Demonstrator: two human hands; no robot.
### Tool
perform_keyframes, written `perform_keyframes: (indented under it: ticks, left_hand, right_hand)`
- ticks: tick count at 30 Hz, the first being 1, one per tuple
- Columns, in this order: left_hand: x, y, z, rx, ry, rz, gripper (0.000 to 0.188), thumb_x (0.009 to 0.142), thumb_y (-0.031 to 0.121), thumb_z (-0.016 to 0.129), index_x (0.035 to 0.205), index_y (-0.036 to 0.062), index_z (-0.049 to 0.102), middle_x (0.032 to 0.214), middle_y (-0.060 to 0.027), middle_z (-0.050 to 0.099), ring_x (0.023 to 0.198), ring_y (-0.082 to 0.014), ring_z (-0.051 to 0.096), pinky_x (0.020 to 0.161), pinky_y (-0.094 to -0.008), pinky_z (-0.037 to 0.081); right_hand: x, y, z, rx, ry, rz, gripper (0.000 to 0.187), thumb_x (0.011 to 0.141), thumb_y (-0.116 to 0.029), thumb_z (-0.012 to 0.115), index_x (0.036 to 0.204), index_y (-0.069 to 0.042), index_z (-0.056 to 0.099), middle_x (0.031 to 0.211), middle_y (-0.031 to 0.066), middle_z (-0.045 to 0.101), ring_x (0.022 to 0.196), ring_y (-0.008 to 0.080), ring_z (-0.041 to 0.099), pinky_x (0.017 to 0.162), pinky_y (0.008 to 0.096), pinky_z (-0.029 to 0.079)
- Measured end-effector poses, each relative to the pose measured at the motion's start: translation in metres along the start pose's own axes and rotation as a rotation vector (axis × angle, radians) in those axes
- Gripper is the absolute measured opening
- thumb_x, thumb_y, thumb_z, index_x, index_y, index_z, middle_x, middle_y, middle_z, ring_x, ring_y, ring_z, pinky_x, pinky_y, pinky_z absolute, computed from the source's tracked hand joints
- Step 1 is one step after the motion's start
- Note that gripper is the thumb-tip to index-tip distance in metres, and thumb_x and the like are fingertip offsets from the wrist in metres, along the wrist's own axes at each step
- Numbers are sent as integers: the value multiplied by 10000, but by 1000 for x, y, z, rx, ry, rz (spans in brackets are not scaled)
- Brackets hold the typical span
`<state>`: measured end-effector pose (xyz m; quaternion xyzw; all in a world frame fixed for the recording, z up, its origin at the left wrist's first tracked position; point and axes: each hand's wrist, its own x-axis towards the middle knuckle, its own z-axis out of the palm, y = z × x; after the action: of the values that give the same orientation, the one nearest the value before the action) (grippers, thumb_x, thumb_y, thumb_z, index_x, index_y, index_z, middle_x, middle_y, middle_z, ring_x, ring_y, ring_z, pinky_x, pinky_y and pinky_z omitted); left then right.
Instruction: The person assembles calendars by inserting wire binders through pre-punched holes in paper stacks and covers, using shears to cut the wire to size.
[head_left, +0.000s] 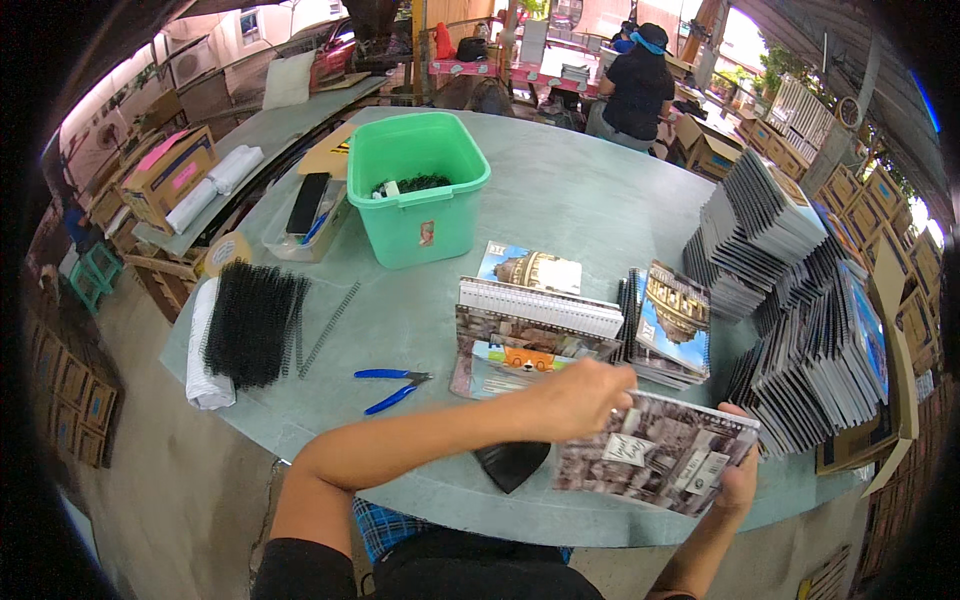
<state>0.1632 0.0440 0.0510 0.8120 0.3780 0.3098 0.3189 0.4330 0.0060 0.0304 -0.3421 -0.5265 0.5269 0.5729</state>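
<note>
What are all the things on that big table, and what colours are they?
Table: one, round, grey-green.
Tub: one, green, far left-centre of the table.
Spiral binding coils: a black bundle, left side, on white wrapping.
Pliers: one pair, blue handles, near edge, right of the coils.
Phone: one, black, on a clear tray beside the tub.
Spiral notebooks: tall fanned stacks, too many to count, right side.
Notebooks in the middle: a small pile, picture covers.
Held notebook: one, brown-grey building cover, near edge.
Another person: one, black top, beyond the table.
Left hand: on the held notebook's top edge.
Right hand: gripping its right edge.
</note>
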Motion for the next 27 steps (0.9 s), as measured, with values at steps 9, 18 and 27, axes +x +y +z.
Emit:
perform_keyframes:
  ticks: [9,18,27]
  left_hand:
    - [-114,-73,-63,388,265,-320,245,847,164,564,1071,70,593,1011,-141,600,978,-317,541,847,-398,438]
    - [-307,-200,-83,1104,604,-889,174,824,181,572,912,34,602,864,-109,585,907,-310,514,714,-411,453]
    - [-273,-183,-89,636,974,-713,185,844,190,589,910,19,566,690,-111,593,614,-269,568,568,-361,451]
  right_hand:
    - [-46,111,-115,-1298,294,252,682,565,-132,800,1162,-3,498,1047,157,561,990,312,527,869,393,412]
    - [65,53,118,-1248,-217,-576,531,754,-109,667,1245,-47,474,1268,173,468,1191,348,425,999,447,321]
    - [143,91,245,-1381,-586,-609,278,820,-196,596,1055,-50,566,865,98,529,827,284,571,711,391,461]
